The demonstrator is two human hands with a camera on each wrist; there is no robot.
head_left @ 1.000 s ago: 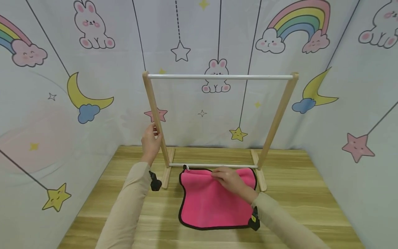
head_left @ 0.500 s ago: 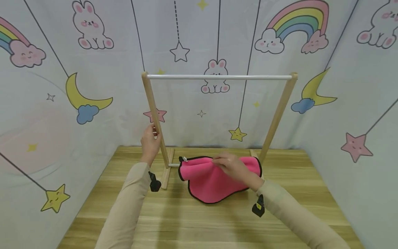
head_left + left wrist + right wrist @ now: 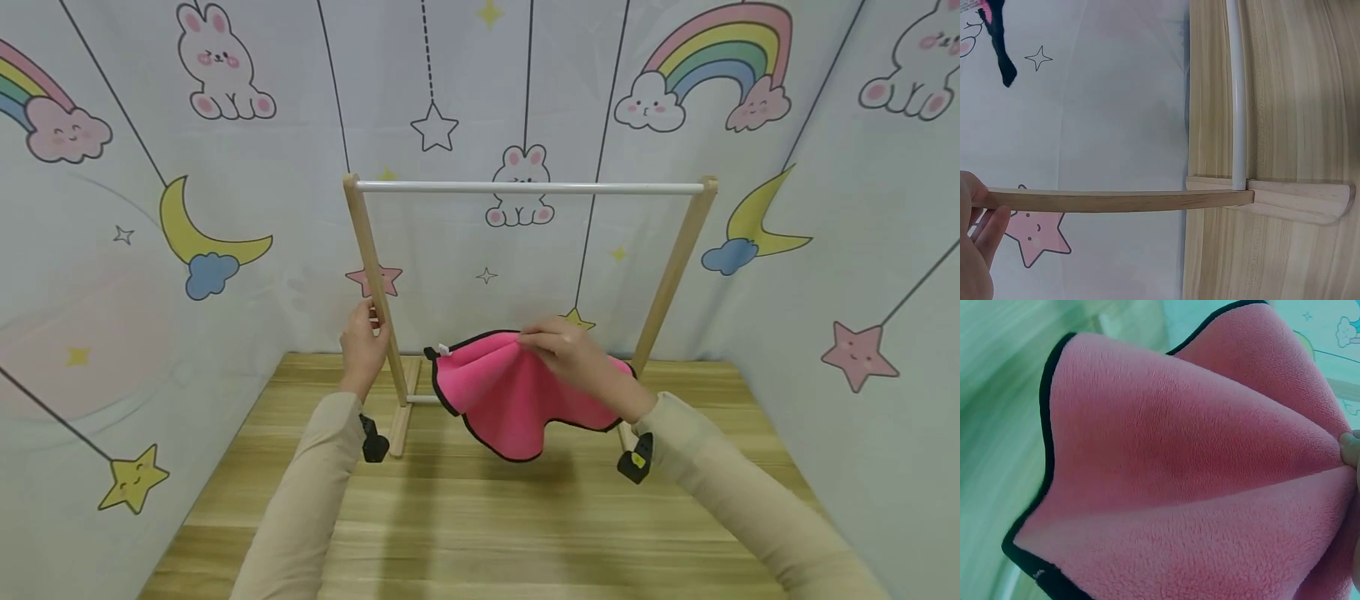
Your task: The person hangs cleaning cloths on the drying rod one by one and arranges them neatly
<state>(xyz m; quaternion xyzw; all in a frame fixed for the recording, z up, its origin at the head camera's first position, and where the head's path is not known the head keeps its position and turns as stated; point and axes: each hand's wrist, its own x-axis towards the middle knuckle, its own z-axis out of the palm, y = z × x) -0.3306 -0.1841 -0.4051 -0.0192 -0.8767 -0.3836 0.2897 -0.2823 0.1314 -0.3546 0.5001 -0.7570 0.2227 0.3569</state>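
Note:
In the head view a pink towel (image 3: 498,400) with black edging hangs in folds from my right hand (image 3: 573,354), which pinches it near the middle of its upper edge. The towel is lifted off the table, in front of the rack's lower bar. Its plush side fills much of the right wrist view, gathered at the fingertips (image 3: 1350,449). My left hand (image 3: 363,346) holds the left wooden post (image 3: 367,242) of the rack, thumb and fingers on either side of it, as the left wrist view shows. The white top bar (image 3: 525,188) is above the towel.
The rack's left foot (image 3: 401,429) stands on the wood-grain table (image 3: 480,525). The right post (image 3: 675,267) rises beyond my right hand. A printed cloth backdrop (image 3: 450,250) surrounds the table at the back and sides.
My right hand has raised the towel from the table, upward and toward the rack, and its lower part now hangs in folds. My left hand has stayed on the post.

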